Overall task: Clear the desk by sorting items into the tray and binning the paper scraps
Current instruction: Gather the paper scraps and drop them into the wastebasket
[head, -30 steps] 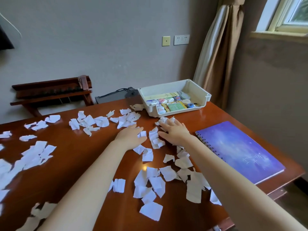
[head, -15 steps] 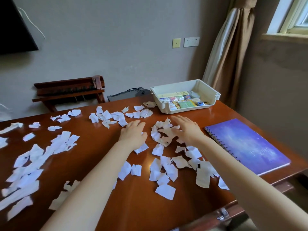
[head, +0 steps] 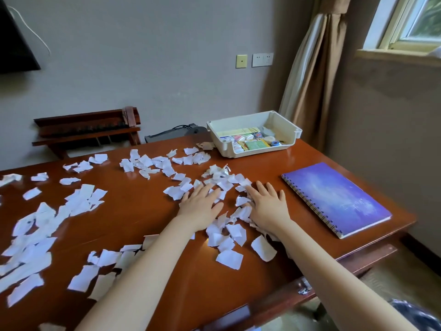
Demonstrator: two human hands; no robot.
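Note:
White torn paper scraps (head: 224, 235) lie scattered over the brown wooden desk (head: 148, 211), thickest at the centre and along the left. My left hand (head: 199, 206) lies flat, palm down, on scraps near the middle of the desk. My right hand (head: 268, 206) lies flat beside it with fingers spread, pressing on scraps at its left edge. A bunched pile of scraps (head: 219, 175) sits just beyond both hands. The white plastic tray (head: 296, 132) stands at the far right of the desk and holds several small colourful items.
A purple spiral notebook (head: 334, 197) lies on the desk's right side, close to my right hand. Behind the desk stand a wooden rack (head: 86, 130) and a dark device with cables (head: 174, 133). A curtain (head: 310, 75) hangs at the right.
Both hands have slid toward me across the desk, dragging scraps together into a tighter cluster between and in front of them. The camera view has shifted.

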